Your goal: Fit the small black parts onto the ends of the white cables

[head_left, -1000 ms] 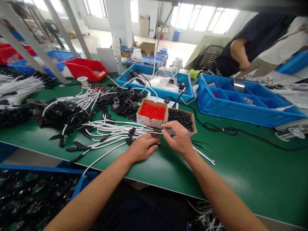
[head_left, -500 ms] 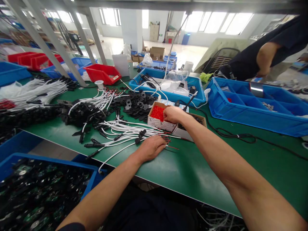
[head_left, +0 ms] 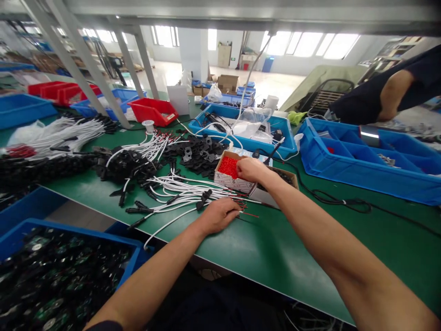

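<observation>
My left hand rests low over the table, thumb and fingers pinched on the end of a white cable. Thin red and dark wires stick out past the fingertips. Beside it lies a bundle of white cables with black connectors and bare red wire ends. My right hand reaches into a small cardboard box of tiny red parts. Its fingers are curled together at the parts, and what they hold is hidden. Partly under my right wrist stands a second cardboard box with dark pieces.
Black plastic parts are heaped behind the cables. A blue bin and a divided blue bin stand farther back. A black cord crosses the green table at right. Another person's arm shows beyond. Below left is a blue crate.
The whole view has shifted slightly downward and to the right. Both hands stay in nearly the same places, the right still in the box of red parts.
</observation>
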Tool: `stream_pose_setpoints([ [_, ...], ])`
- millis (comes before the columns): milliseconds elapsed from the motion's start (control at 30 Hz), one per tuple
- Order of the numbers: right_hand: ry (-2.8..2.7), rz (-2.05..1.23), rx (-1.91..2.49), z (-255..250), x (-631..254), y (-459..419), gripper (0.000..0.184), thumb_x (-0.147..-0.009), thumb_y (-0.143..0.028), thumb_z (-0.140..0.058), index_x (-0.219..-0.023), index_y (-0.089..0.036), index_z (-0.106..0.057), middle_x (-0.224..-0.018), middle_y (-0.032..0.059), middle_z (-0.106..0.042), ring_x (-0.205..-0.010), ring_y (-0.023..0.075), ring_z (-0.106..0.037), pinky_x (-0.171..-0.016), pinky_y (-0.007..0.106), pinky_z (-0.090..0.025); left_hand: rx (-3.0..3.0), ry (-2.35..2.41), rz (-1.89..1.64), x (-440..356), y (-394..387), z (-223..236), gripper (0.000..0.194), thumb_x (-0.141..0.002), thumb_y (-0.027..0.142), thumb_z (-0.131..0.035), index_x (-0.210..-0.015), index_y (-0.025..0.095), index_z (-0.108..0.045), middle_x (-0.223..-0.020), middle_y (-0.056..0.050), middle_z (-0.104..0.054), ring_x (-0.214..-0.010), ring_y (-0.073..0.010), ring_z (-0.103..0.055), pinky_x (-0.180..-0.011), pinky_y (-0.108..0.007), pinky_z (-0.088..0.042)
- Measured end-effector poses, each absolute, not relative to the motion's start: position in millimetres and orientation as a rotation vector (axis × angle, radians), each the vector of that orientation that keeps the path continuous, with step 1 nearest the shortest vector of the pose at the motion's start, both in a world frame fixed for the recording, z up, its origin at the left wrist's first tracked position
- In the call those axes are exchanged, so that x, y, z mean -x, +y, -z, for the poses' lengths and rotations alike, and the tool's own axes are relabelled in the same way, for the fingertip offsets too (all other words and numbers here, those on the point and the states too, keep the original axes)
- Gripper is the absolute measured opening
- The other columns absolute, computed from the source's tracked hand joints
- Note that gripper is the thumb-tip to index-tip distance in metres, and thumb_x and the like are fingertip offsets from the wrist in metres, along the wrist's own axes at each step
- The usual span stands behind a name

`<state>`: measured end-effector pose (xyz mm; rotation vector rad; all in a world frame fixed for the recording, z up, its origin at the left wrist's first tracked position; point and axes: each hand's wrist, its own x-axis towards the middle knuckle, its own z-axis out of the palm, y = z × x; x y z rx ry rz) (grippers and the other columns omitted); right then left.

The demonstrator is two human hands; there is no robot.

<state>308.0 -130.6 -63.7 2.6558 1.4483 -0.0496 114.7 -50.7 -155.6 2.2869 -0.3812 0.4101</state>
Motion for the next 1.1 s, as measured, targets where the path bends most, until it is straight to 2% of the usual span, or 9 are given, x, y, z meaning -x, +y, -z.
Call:
stream_pose_setpoints([
  [133,1.547,-0.083,-2.809,57.3,-306.2,-145.7,0.023,-0.089,-0.018,-0.051,-0.099,-0.016,-0.072,-0.101,0.0102,-0.07,-0.094,0.0227,-0.064,-0.083,0.03,-0.045,-2.217,-0.303,-0.427,-114.9,-50.7,154.4,0.016,-0.093,0.025,-0.054,-0.097,0.018,-0.068,-0.093,-0.003,-0.068,-0.088,-0.015,-0.061,-0.083,-0.027,-0.046],
  [267,1.91,-0.185,-3.33,58.8,-281.2,-180.7,0.019,-0.092,-0.027,-0.055,-0.094,-0.018,-0.07,-0.096,0.0044,-0.07,-0.087,0.0178,-0.063,-0.081,0.029,-0.046,-2.083,-0.204,-0.481,-115.4,-50.1,154.2,0.015,-0.092,0.027,-0.057,-0.098,0.02,-0.069,-0.094,-0.003,-0.069,-0.088,-0.0139,-0.063,-0.082,-0.027,-0.047],
  [367,1.916,0.148,-3.76,75.9,-252.0,-214.6,0.022,-0.089,-0.036,-0.061,-0.1,-0.019,-0.07,-0.091,0.0036,-0.069,-0.079,0.0166,-0.062,-0.075,0.029,-0.048,-2.02,-0.14,-0.512,-116.1,-50.5,153.4,0.016,-0.092,0.028,-0.057,-0.096,0.018,-0.069,-0.091,-0.003,-0.068,-0.084,-0.0139,-0.063,-0.079,-0.027,-0.048],
  [467,1.737,0.526,-4.03,102.3,-227.5,-242.4,0.024,-0.086,-0.036,-0.065,-0.103,-0.02,-0.07,-0.085,0.0037,-0.067,-0.071,0.0152,-0.06,-0.067,0.028,-0.049,-1.971,-0.065,-0.534,-116.5,-52.9,151.4,0.016,-0.091,0.027,-0.056,-0.093,0.017,-0.067,-0.089,-0.003,-0.068,-0.082,-0.0137,-0.062,-0.077,-0.026,-0.048],
  [567,1.573,0.649,-4.237,126.1,-214.0,-255.1,0.024,-0.082,-0.033,-0.071,-0.102,-0.019,-0.068,-0.08,0.0025,-0.065,-0.067,0.0138,-0.059,-0.063,0.027,-0.049,-1.971,-0.048,-0.544,-117.3,-55.7,150.2,0.014,-0.091,0.026,-0.057,-0.092,0.017,-0.068,-0.089,-0.003,-0.069,-0.082,-0.0134,-0.063,-0.079,-0.025,-0.048],
  [700,1.514,0.679,-4.266,142.0,-210.8,-254.9,0.021,-0.078,-0.031,-0.074,-0.092,-0.016,-0.068,-0.082,0.0031,-0.066,-0.066,0.0121,-0.059,-0.065,0.025,-0.049,-2.011,-0.072,-0.564,-118.1,-57.4,151.4,0.013,-0.09,0.025,-0.058,-0.094,0.018,-0.068,-0.09,-0.002,-0.069,-0.084,-0.0127,-0.063,-0.08,-0.025,-0.047],
  [900,1.441,0.842,-4.211,144.4,-211.4,-251.7,0.023,-0.078,-0.031,-0.073,-0.092,-0.014,-0.069,-0.081,0.0047,-0.069,-0.067,0.013,-0.061,-0.065,0.025,-0.05,-2.101,-0.077,-0.572,-117.0,-57.0,153.5,0.013,-0.091,0.025,-0.058,-0.092,0.018,-0.068,-0.086,-0.001,-0.067,-0.079,-0.0118,-0.06,-0.075,-0.024,-0.046],
  [1100,1.467,0.859,-4.247,146.2,-210.4,-252.0,0.025,-0.075,-0.028,-0.075,-0.092,-0.014,-0.063,-0.082,0.0031,-0.065,-0.068,0.0123,-0.06,-0.065,0.024,-0.049,-2.146,-0.101,-0.581,-119.0,-57.2,155.8,0.011,-0.09,0.024,-0.058,-0.092,0.018,-0.067,-0.086,0.0,-0.067,-0.077,-0.0107,-0.059,-0.072,-0.023,-0.044],
])
